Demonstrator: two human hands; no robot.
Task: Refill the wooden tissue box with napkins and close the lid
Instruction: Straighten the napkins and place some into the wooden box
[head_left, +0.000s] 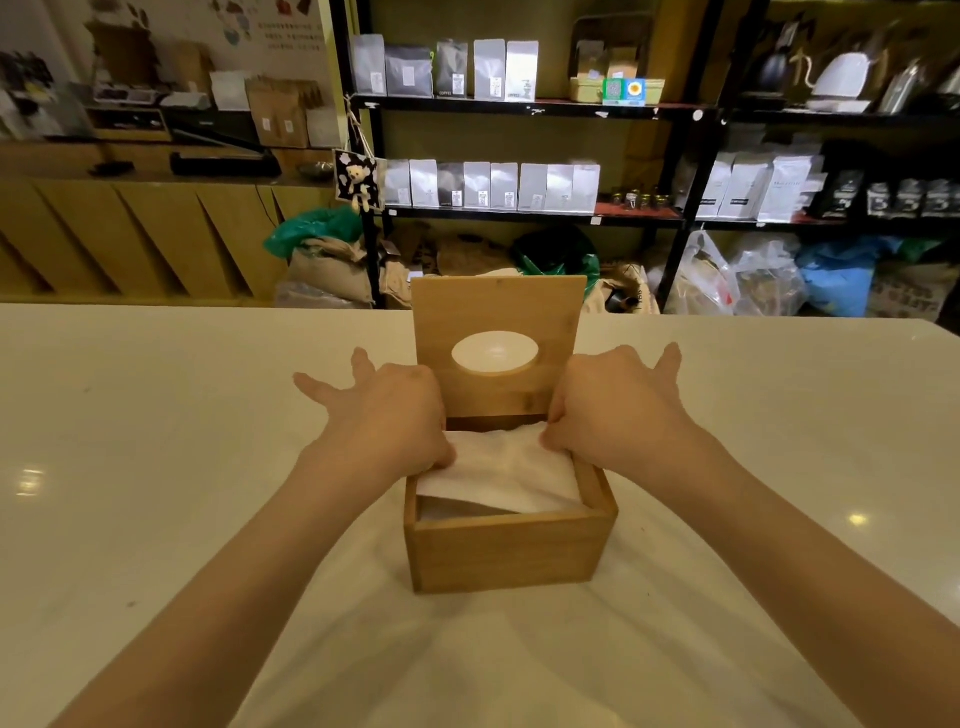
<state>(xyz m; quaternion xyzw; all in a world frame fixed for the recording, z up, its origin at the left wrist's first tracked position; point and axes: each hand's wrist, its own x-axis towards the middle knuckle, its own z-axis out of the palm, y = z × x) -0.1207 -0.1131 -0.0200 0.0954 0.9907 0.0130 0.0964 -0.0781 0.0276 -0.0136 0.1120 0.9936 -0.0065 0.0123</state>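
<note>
Behind you stand dark shelves of bagged goods, and before you a pale counter (156, 467) carries the wooden tissue box (506, 551), set square to you within easy reach. Its lid (496, 317) stands upright at the far edge, the oval slot facing you, so the opening stays free. Your left hand (395, 410) and right hand (618, 405) each pinch thumb and forefinger on a far corner of the napkins (498, 473), the other fingers splayed outward, likely to keep the stack flat while you seat it. The napkins sit tilted in the box, the near edge raised. Closing the lid remains.
</note>
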